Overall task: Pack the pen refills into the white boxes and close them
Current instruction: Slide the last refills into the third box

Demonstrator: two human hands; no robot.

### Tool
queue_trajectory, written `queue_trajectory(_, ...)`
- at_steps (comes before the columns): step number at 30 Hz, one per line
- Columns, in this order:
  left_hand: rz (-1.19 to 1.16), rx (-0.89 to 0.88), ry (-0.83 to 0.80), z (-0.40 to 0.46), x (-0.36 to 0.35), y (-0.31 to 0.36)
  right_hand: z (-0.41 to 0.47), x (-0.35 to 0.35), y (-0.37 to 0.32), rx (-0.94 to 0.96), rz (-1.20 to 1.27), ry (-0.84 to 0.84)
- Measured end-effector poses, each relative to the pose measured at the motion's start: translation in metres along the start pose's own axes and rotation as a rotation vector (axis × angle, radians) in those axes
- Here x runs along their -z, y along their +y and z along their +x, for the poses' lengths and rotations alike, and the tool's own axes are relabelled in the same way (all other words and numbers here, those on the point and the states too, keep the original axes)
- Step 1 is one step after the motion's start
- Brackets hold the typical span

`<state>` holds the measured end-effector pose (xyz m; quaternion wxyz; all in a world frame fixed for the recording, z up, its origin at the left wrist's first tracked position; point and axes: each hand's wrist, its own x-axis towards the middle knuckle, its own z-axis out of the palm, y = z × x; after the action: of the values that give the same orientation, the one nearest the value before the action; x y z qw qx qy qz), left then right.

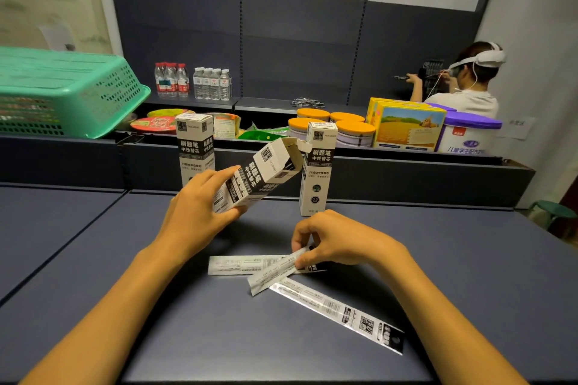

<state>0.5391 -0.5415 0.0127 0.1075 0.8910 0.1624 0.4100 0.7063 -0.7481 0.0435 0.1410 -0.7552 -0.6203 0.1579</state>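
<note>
My left hand (200, 209) grips a white box (262, 175) by its lower end, tilted above the table with its open flap end pointing up and right. My right hand (334, 239) pinches the upper end of a refill packet (275, 273) that lies across another flat packet (240, 264). A third packet (341, 309) lies diagonally toward the near right. Two more white boxes stand upright and closed at the table's back: one on the left (194, 147), one on the right (319, 166).
The dark grey table (125, 291) ends at a raised back ledge. Behind it sit a green plastic basket (68, 94), water bottles (194, 83), orange-lidded tins (344, 128), a yellow carton (406, 128) and a purple-lidded tub (469, 134). Another person (463, 87) works at the far right.
</note>
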Motion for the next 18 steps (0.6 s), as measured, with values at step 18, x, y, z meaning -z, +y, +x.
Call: queue_trajectory(18, -0.012, 0.008, -0.014, 0.000, 0.000, 0.002, -0.025, 0.015, 0.016, -0.082, -0.032, 0.190)
